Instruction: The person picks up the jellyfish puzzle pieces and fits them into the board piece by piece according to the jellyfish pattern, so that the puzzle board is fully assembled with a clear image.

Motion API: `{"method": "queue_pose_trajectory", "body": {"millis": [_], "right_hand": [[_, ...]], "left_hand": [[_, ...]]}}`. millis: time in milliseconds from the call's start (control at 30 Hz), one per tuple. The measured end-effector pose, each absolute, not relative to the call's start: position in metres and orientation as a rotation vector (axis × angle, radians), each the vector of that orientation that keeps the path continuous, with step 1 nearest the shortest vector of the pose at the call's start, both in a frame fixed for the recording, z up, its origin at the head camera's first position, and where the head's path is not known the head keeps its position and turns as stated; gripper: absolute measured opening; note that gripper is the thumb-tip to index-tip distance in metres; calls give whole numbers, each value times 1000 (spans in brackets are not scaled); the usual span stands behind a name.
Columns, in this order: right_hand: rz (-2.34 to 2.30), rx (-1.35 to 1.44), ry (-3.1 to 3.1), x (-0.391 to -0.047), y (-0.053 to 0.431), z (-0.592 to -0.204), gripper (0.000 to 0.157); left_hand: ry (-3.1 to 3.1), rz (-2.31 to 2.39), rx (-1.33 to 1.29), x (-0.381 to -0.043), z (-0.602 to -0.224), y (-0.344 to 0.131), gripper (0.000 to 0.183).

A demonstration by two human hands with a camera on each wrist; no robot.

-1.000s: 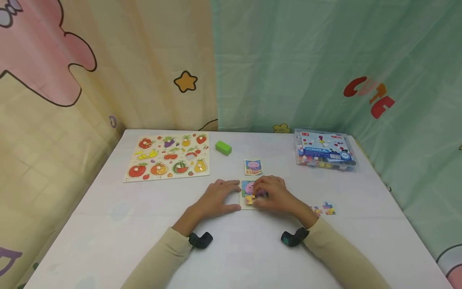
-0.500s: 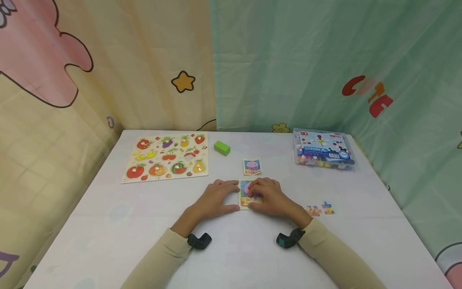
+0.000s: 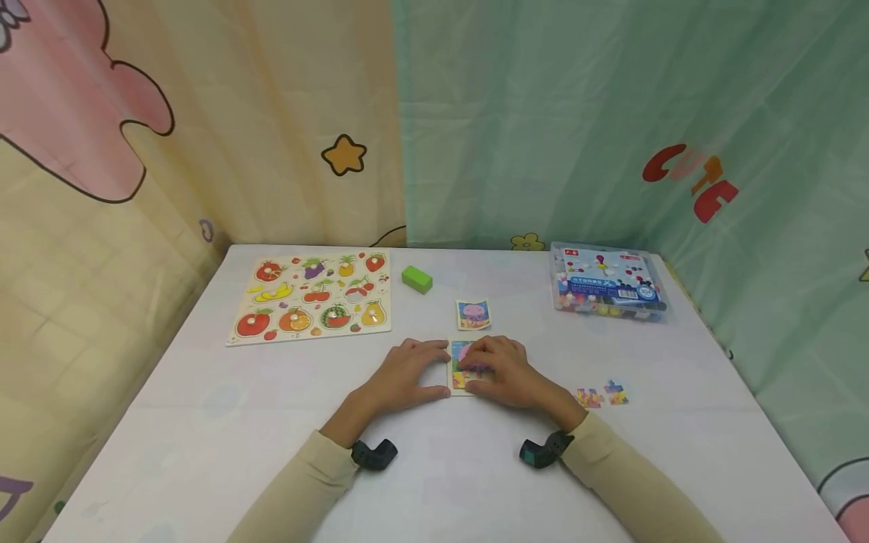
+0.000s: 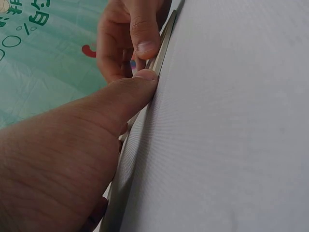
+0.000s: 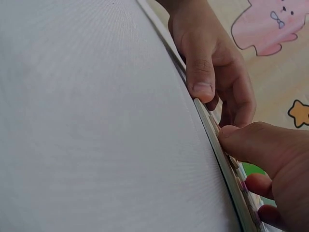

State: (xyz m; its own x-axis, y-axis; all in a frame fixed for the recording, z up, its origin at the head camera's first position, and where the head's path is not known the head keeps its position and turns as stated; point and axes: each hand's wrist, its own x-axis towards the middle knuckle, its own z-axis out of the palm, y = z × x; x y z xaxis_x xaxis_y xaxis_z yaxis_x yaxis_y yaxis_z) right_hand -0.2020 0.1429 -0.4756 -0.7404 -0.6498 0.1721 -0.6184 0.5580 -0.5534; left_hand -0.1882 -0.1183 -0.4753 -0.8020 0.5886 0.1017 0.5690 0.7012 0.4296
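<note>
Between the hands lies a small jigsaw board [image 3: 458, 392] with a pale rim, partly filled with a pink cartoon picture. My left hand [image 3: 402, 375] rests at its left edge, thumb near the lower corner and fingers near the upper one. My right hand [image 3: 505, 373] covers the board's right part, thumb and curled fingers about a yellow jigsaw piece [image 3: 458, 380] at the lower left. The right fingers hide much of the picture. In the right wrist view the right thumb [image 5: 231, 135] touches the board's edge. Two loose jigsaw pieces [image 3: 616, 392] lie right of the right forearm.
Behind the board lies a small picture card [image 3: 473, 315] with a similar picture. A fruit peg puzzle [image 3: 312, 298] lies at the back left, beside a green block [image 3: 417, 279]. At the back right stands a clear plastic box [image 3: 607, 283] of coloured parts. Curtains hang behind the table.
My right hand has moved slightly left over the board, bringing the yellow piece down to the lower left corner. My left hand has stayed at the board's edge.
</note>
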Motion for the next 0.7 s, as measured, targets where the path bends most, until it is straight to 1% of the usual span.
{"method": "queue_pose_trajectory", "body": {"millis": [467, 700], "right_hand": [[-962, -1140, 2721, -203, 144, -478, 26], [-939, -1103, 2721, -203, 144, -478, 26]], "left_hand": [[2860, 693, 963, -188, -475, -118, 58], [2858, 687, 959, -189, -476, -117, 58]]}}
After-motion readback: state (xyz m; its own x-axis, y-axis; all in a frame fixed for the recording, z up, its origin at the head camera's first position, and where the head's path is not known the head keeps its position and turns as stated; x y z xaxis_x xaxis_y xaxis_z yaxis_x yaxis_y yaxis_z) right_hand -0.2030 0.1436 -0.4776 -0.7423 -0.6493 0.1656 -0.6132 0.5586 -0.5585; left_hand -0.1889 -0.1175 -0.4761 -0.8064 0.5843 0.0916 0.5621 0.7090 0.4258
